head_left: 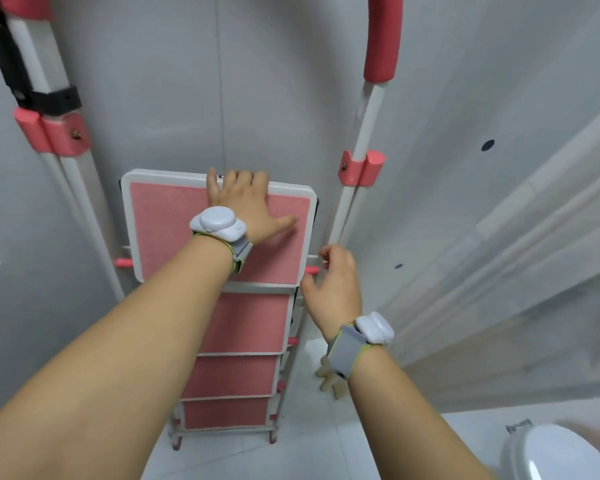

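Step ladder [246, 323]: stands against the grey tiled wall [153, 98], seen from above; white frame, pink treads descending to the floor.
Right rail [364, 133]: white tube with a pink foam grip at the top, running down past the platform.
Top platform [167, 233]: pink tread in a white rim, lying about level at the head of the steps.
Toilet lid [551, 455]: white, on the floor side at lower right, well apart from the ladder.
Left hand [246, 199]: palm flat on the platform, fingers hooked over its far edge, thumb splayed out.
Right hand [333, 289]: fingers half curled just beside the platform's right corner and the rail; whether they clasp anything cannot be told.
Pink peg [312, 270]: juts from the platform's side, at the right hand's thumb.
Step in hand: probably steadying or folding the ladder at its platform.
Next move: likely a firm hold on the rail before the platform is lifted, fingers clear of the hinge.
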`<state>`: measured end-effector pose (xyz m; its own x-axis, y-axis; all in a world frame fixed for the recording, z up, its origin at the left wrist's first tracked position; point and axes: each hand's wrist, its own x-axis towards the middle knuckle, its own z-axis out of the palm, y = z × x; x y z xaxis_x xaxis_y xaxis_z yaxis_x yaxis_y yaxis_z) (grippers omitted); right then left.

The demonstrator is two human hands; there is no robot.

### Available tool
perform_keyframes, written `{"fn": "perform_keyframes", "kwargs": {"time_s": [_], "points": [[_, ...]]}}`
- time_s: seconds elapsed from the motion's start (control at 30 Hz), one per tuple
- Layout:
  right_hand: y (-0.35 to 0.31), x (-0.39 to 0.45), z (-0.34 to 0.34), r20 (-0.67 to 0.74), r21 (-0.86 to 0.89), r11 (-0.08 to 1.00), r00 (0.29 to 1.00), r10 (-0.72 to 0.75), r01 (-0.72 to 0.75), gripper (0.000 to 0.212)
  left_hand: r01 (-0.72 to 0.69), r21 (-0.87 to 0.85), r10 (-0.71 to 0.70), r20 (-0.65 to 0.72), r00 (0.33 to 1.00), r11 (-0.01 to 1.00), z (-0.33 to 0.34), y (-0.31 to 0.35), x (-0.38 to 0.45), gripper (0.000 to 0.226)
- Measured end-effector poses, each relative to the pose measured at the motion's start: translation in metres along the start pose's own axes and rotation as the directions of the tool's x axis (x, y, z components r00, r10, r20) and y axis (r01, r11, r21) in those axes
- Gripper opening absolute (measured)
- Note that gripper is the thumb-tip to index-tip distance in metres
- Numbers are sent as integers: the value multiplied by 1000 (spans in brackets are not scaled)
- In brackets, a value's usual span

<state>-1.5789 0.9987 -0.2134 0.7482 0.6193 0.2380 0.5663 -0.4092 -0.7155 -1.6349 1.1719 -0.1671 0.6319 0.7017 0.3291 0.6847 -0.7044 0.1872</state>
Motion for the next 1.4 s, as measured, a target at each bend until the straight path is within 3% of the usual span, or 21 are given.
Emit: {"fn": "perform_keyframes", "kwargs": {"time_s": [0.17, 0.27, 0.37, 0.47, 0.53, 0.7, 0.83, 1.0, 1.1, 1.17, 1.27, 1.33, 1.4], "points": [[30, -6, -26, 3, 58, 996, 998, 69, -69, 60, 43, 6, -43, -71, 997, 999, -8, 13, -26, 81], [35, -11, -36, -19, 64, 998, 999, 27, -26, 76, 62, -7, -62, -129, 990, 998, -9, 23, -51, 85], [33, -15, -44, -49, 162, 987, 999, 23, -15, 71, 120, 7, -118, -145, 982, 993, -13, 36, -70, 88], [39, -35, -50, 11, 350, 927, 990, 138, -133, 58, 213, 55, -202, -162, 966, 976, -20, 50, -91, 86], [45, -54, -44, 40, 336, 931, 990, 138, -144, 47, 252, 88, -237, -152, 960, 964, -26, 53, -101, 85], [47, -93, -52, 90, 178, 956, 963, -253, 234, 14, 221, 276, -194, -122, 973, 935, -41, 57, -120, 89], [14, -96, -73, 28, 167, 867, 877, -480, 469, 32, 183, 280, -154, -121, 981, 942, -49, 55, -129, 85], [-41, -61, -80, -87, 19, 800, 798, -596, 599, 43, 157, 43, -147, -185, 972, 987, -60, 43, -144, 73], [-79, -49, -76, 111, 72, 839, 832, -544, 540, 40, 143, -142, -168, -183, 969, 979, -73, 40, -152, 54], [-101, -42, -65, 250, 99, 852, 815, -522, 515, 29, 124, -294, -180, -173, 968, 948, -83, 31, -162, 41], [-111, -39, -42, 372, -26, 844, 788, -490, 536, 31, 64, -425, -138, -146, 980, 903, -89, 21, -179, 37], [-107, -41, -26, 352, -193, 756, 764, -542, 625, 40, 136, -594, -308, -197, 931, 793, -85, 14, -196, 41], [-96, -38, -17, 353, -327, 659, 734, -580, 677, 58, 250, -777, -607, -204, 768, 578, -70, 8, -210, 35]]}}
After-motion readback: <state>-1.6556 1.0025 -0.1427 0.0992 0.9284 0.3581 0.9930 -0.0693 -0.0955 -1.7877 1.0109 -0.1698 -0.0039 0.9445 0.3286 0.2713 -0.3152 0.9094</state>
